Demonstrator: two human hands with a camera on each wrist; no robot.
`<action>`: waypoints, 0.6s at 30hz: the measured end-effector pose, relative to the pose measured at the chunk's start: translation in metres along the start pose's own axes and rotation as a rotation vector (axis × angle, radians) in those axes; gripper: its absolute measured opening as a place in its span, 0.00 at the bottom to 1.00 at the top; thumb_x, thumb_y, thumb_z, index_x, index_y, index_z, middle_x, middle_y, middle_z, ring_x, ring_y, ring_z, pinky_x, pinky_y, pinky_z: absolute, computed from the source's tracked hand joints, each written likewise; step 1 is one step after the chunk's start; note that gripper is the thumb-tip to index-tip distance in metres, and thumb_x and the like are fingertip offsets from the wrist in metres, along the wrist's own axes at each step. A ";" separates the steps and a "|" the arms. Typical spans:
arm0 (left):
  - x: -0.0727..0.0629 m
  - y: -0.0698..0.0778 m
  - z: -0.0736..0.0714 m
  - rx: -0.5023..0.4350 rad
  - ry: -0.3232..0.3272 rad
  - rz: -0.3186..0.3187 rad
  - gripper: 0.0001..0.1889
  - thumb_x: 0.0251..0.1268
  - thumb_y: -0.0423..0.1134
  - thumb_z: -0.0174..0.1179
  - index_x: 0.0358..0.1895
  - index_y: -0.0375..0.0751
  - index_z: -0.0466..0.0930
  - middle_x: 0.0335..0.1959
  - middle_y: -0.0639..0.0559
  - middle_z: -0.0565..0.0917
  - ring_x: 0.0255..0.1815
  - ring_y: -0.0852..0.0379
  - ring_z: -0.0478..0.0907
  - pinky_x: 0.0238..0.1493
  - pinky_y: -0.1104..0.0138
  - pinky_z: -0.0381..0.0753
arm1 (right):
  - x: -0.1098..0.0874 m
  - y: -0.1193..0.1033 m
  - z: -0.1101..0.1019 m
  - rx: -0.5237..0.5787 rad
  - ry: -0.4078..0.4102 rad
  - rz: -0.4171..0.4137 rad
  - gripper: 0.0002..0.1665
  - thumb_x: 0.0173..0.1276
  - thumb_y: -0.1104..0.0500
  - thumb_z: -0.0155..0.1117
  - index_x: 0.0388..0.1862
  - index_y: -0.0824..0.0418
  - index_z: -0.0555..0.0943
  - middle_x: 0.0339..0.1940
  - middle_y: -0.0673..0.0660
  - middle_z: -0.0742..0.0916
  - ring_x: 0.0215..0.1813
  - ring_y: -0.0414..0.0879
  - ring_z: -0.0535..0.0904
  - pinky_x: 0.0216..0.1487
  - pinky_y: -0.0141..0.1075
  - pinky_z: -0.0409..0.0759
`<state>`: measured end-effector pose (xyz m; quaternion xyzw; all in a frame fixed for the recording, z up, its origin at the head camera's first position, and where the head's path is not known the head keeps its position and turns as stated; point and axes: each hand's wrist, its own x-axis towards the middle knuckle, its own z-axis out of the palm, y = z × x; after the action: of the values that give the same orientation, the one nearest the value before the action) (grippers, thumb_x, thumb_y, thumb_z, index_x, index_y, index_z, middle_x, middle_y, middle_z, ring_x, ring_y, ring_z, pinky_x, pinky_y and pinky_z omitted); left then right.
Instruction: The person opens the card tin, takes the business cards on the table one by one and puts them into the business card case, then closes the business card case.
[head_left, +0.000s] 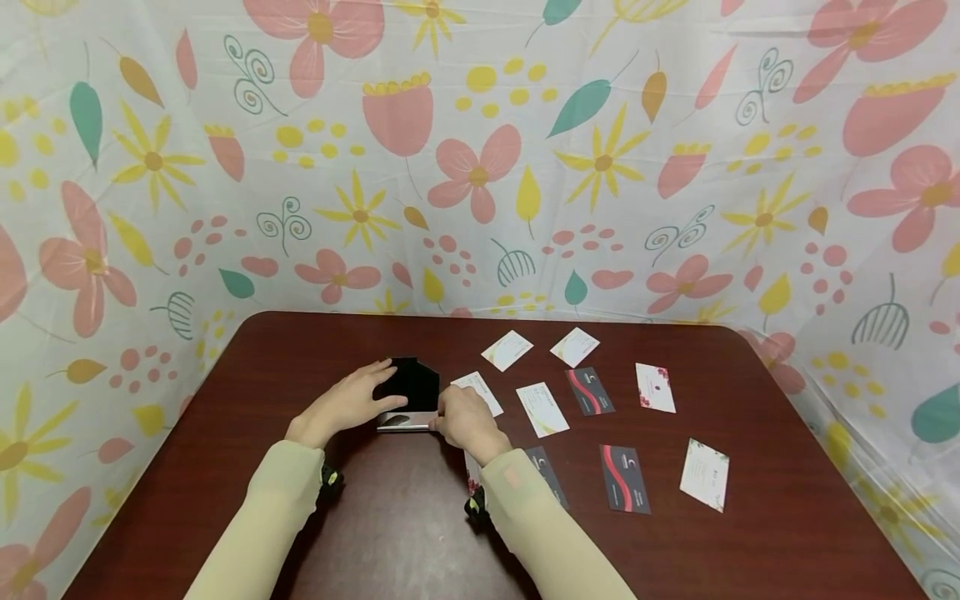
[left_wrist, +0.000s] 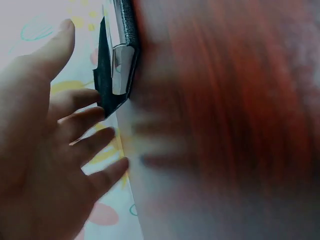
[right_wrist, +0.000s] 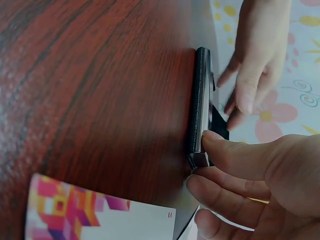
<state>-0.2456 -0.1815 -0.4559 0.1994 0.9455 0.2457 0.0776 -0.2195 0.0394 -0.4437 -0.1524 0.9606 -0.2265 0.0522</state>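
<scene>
A business card case point(head_left: 407, 422) with a black cover and a shiny metal front lies on the table with its black flap point(head_left: 415, 388) folded back. My right hand point(head_left: 467, 419) pinches the case's right end; in the right wrist view the thumb point(right_wrist: 225, 150) presses the metal edge and the fingers sit below the corner. My left hand point(head_left: 348, 404) hovers at the case's left side with its fingers spread. The left wrist view shows those fingers loosely extended beside the black cover point(left_wrist: 131, 30), gripping nothing. Whether cards lie inside the case is hidden.
Several business cards lie spread to the right, among them a dark one with a pink wave point(head_left: 625, 479) and a white one point(head_left: 705, 474). A colourful card point(right_wrist: 100, 215) lies near my right hand. Flowered cloth point(head_left: 480, 167) hangs behind the brown table point(head_left: 360, 517).
</scene>
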 end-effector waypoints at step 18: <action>-0.008 -0.006 0.004 0.016 -0.047 -0.027 0.50 0.56 0.63 0.66 0.73 0.31 0.61 0.76 0.40 0.57 0.76 0.40 0.49 0.68 0.43 0.59 | -0.001 0.002 0.002 0.003 0.001 -0.006 0.15 0.58 0.56 0.76 0.18 0.56 0.80 0.17 0.48 0.79 0.25 0.44 0.75 0.29 0.37 0.76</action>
<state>-0.2394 -0.1875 -0.4619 0.1928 0.9479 0.2323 0.1015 -0.2190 0.0402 -0.4461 -0.1551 0.9598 -0.2281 0.0510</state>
